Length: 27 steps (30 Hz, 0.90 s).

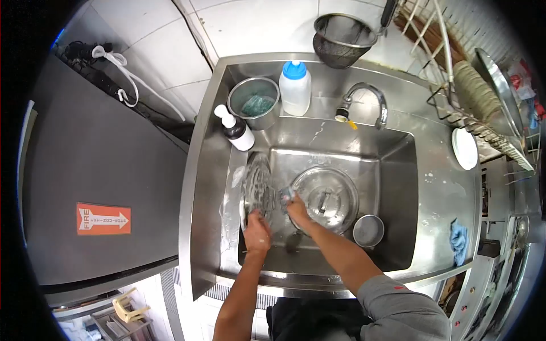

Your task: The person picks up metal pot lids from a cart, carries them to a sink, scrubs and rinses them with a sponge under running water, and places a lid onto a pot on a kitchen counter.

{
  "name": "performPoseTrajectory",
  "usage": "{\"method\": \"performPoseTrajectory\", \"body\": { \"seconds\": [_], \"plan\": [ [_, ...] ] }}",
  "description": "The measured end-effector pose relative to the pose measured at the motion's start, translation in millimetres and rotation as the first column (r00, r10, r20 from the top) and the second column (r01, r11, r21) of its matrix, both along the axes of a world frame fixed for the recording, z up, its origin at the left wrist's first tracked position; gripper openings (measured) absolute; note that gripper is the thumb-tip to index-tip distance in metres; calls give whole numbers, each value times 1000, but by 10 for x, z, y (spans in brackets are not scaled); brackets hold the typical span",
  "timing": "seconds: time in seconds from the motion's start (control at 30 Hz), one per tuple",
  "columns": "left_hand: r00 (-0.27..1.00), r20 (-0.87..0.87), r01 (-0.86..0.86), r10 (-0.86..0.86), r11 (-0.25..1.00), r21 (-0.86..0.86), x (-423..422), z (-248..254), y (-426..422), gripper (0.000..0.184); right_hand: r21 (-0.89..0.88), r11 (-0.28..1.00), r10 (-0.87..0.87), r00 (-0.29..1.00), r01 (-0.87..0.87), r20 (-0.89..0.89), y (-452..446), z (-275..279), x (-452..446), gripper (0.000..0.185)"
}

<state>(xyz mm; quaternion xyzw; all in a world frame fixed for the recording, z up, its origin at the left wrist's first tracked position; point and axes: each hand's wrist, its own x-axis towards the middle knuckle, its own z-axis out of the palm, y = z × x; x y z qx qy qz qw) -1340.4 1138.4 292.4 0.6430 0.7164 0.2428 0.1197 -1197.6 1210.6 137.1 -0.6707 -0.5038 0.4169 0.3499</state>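
Note:
My left hand grips the lower edge of a shiny, wet, round metal piece, tilted up against the left side of the sink. Whether it is a lid or a plate I cannot tell. My right hand is closed on a greyish scrubbing pad, just right of that piece. Below the right hand, a round metal lid with a central handle lies on the floor of the steel sink. A small metal bowl sits at the lid's lower right.
Along the sink's back left stand a dark pump bottle, a steel pot and a blue-capped bottle. The faucet arches over the back rim. A blue cloth and a white lid-like disc are at right.

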Motion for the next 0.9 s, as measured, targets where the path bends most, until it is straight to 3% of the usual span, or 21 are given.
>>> {"method": "performPoseTrajectory", "body": {
  "seconds": [0.03,0.1,0.13,0.17,0.2,0.23,0.27,0.33,0.37,0.5,0.57,0.63,0.67,0.73,0.8,0.83,0.87,0.9],
  "plan": [
    [999,-51,-3,-3,992,-128,89,223,74,48,1,1000,12,1000,-12,-2,33,171,47,48],
    [998,-65,-24,15,990,-137,68,265,228,48,-390,920,-41,978,-43,-204,137,759,117,42],
    [997,-81,-22,10,988,-150,51,281,236,49,-395,917,-26,978,-59,-208,163,680,80,42],
    [996,-93,-12,-2,988,-153,64,308,259,52,-507,861,-269,878,36,-395,255,619,40,40],
    [995,-99,-19,4,988,-153,79,306,270,52,-631,770,-507,690,93,-517,334,468,8,39],
    [993,-116,-2,-8,996,-88,81,307,257,53,-616,785,-525,595,63,-608,410,313,-8,39],
    [991,-131,10,-12,1000,-18,102,291,260,54,-618,784,-520,598,51,-610,489,152,14,39],
    [992,-124,-17,12,999,-41,133,255,212,56,-625,777,-585,281,-73,-760,584,129,34,36],
    [995,-97,-36,27,995,-93,144,248,213,57,-520,839,-503,140,-157,-853,644,-87,-13,37],
    [999,6,-32,33,991,-127,218,395,155,59,-567,802,-534,200,-187,-821,632,60,-35,32],
    [997,63,-30,37,994,-110,242,527,177,59,-463,867,-487,-110,-185,-867,550,277,53,29],
    [985,98,137,-141,989,48,282,766,235,55,-455,875,-472,-78,-167,-878,455,771,224,30],
    [987,99,123,-128,991,50,316,881,254,55,-446,884,-457,-51,-141,-888,400,1011,307,31],
    [949,114,296,-295,955,6,413,1107,303,54,-419,896,-424,3,-148,-906,271,1274,466,33],
    [939,129,318,-318,948,22,488,1255,315,58,-361,911,-311,241,-199,-919,145,1617,565,32],
    [935,71,347,-348,938,30,496,1252,303,59,-435,894,-364,391,-110,-845,84,1913,526,34],
    [927,17,375,-375,927,32,492,1248,269,59,-432,893,-356,394,-122,-847,14,2127,493,34],
    [928,19,372,-372,928,2,474,1262,225,60,-414,907,-330,488,-72,-808,-61,2302,458,37]
  ]
}}
